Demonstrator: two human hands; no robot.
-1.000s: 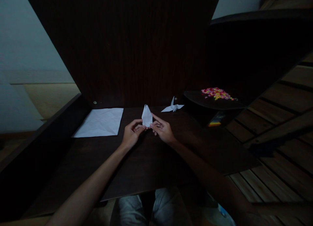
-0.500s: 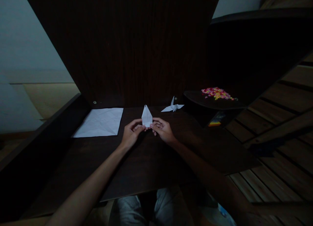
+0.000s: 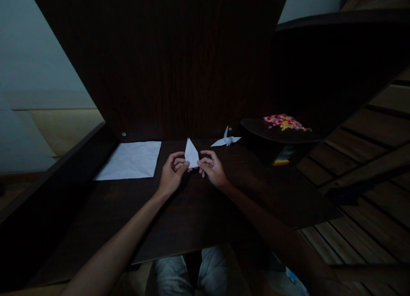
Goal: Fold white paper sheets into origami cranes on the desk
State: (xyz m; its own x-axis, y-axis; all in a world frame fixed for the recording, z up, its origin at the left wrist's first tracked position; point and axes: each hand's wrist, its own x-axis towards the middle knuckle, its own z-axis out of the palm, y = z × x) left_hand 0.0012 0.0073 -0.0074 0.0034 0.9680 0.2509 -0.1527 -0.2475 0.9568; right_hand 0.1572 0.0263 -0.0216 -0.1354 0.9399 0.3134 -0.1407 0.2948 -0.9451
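Note:
A small folded piece of white paper (image 3: pixel 191 154), pointed and split at its top, stands between my two hands above the dark desk. My left hand (image 3: pixel 173 171) pinches its lower left edge between thumb and fingers. At the lower right corner, the thumb and fingers of my right hand (image 3: pixel 212 169) are closed on it too. Behind and to the right, a finished-looking white origami crane (image 3: pixel 226 140) rests on the desk near the back panel. A flat white paper sheet (image 3: pixel 130 160) with crease lines lies to the left of my hands.
On a low corner shelf (image 3: pixel 256 127) at the right sits a pile of small pink, red and yellow pieces (image 3: pixel 285 122). Below it is an item with a yellow edge (image 3: pixel 281 162). A raised dark side board (image 3: pixel 54 165) bounds the desk on the left.
The folded paper has tilted slightly to the left in my hands. My right index finger has lifted a little away from its side. The crane and the sheet stay put.

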